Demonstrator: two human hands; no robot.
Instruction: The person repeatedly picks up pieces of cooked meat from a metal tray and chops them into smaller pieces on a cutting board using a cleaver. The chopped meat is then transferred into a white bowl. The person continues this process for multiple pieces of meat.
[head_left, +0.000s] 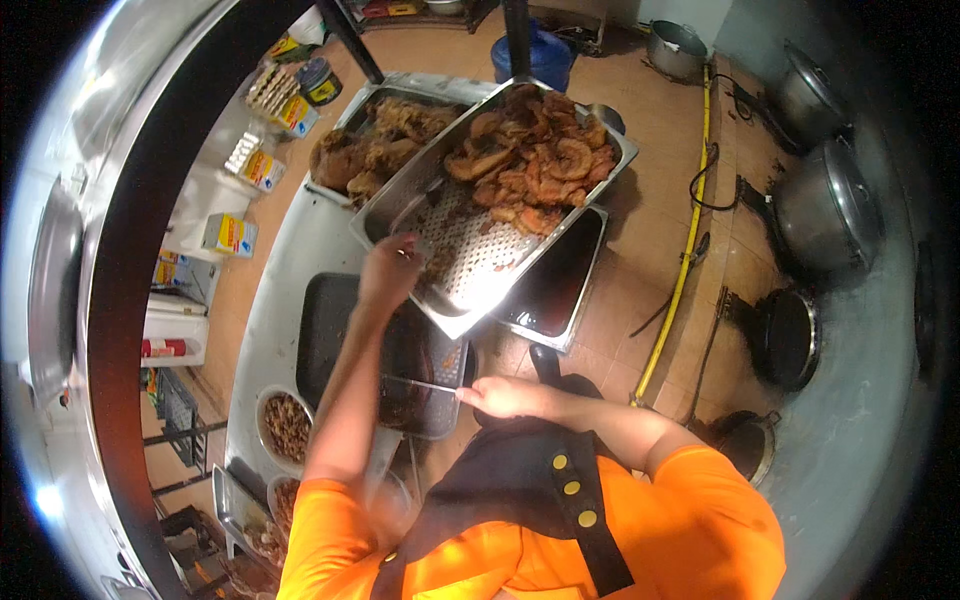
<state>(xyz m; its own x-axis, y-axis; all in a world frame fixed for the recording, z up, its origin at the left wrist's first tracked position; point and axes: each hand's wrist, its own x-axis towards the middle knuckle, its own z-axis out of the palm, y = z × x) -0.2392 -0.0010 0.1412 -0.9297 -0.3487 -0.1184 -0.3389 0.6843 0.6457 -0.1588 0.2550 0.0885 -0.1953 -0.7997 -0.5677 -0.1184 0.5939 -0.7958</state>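
My right hand grips a thin metal utensil, which points left over a dark tray. My left hand is at the near left side of a perforated steel pan, fingers curled; whether they hold anything is unclear. Browned, fried-looking meat pieces are heaped in the pan's far part, while crumbs lie on its bare near part. Under the pan's right side, a steel pan of dark liquid shows partly. Farther left, another steel pan holds large browned meat pieces.
A bowl of chopped brown food stands on the white table at left. Black posts rise at the far side. Lidded pots and a yellow pipe line the right. A blue water jug stands beyond.
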